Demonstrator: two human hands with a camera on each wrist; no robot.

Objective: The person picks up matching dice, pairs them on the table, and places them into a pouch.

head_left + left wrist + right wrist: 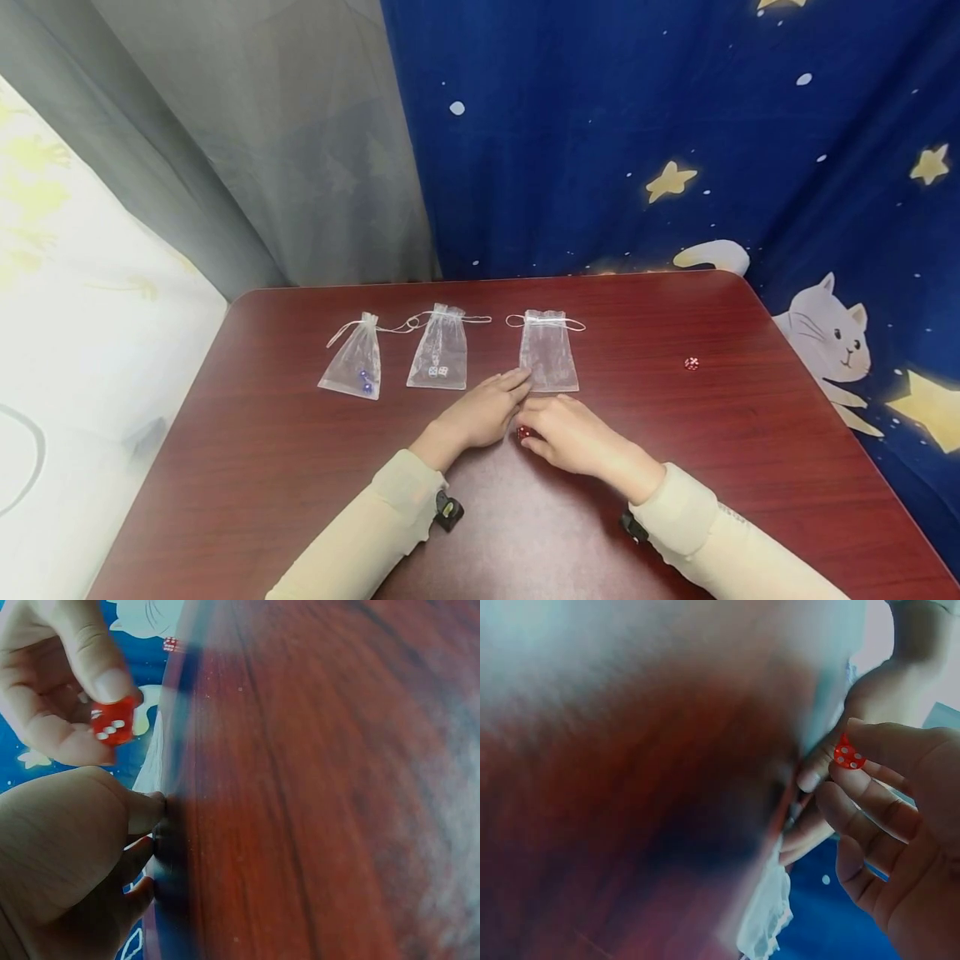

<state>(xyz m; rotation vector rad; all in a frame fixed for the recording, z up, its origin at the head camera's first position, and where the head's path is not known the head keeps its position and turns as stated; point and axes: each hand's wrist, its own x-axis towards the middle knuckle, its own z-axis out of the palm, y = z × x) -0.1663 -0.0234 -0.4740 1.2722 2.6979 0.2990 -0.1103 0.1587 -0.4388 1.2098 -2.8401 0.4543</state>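
Note:
My right hand (pixel 576 435) pinches a red die (pixel 114 724) with white pips between thumb and fingertips, just above the table. The same red die (pixel 848 755) shows at the fingertips in the right wrist view. My left hand (pixel 483 410) rests low on the table, its fingertips at the lower left corner of a sheer white drawstring bag (pixel 551 358). That bag lies flat with its cord looped out to both sides. Both hands are close together, the right hand's fingertips beside the left hand's fingers.
To the left lie a sheer bag (pixel 423 358) with white dice (pixel 438 372) and another bag (pixel 347 367) with blue dice (pixel 367 387). Another red die (pixel 692 364) sits on the right of the table (pixel 750 467). Curtains (pixel 562 150) hang behind the back edge.

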